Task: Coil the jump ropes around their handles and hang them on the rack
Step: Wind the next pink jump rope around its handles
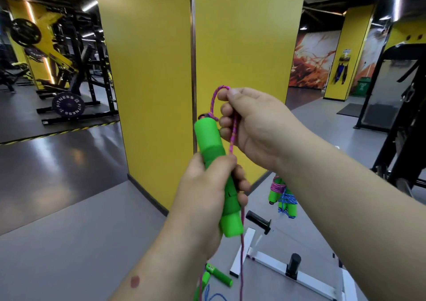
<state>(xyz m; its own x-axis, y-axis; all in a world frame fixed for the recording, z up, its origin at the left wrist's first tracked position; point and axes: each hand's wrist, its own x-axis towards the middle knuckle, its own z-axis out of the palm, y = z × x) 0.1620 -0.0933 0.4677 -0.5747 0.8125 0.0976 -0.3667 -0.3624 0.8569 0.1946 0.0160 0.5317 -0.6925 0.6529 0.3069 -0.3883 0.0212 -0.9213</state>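
Observation:
My left hand (205, 192) grips a pair of green jump-rope handles (211, 144), held upright in front of a yellow pillar. A pink rope (232, 137) loops out of the handle top and runs down past the handles toward the floor. My right hand (251, 123) pinches this rope just above the handle top. Two coiled ropes, one pink (277, 187) and one blue (288, 200), hang on the white rack (272, 260) at lower right. On the floor below lie more green handles (219, 275) with loose blue and pink rope.
A yellow pillar (161, 70) stands straight ahead. The rack has black pegs (258, 220) sticking up. Weight machines and a plate (68, 104) fill the left background. A black frame (405, 116) stands at the right. Grey floor lies all around.

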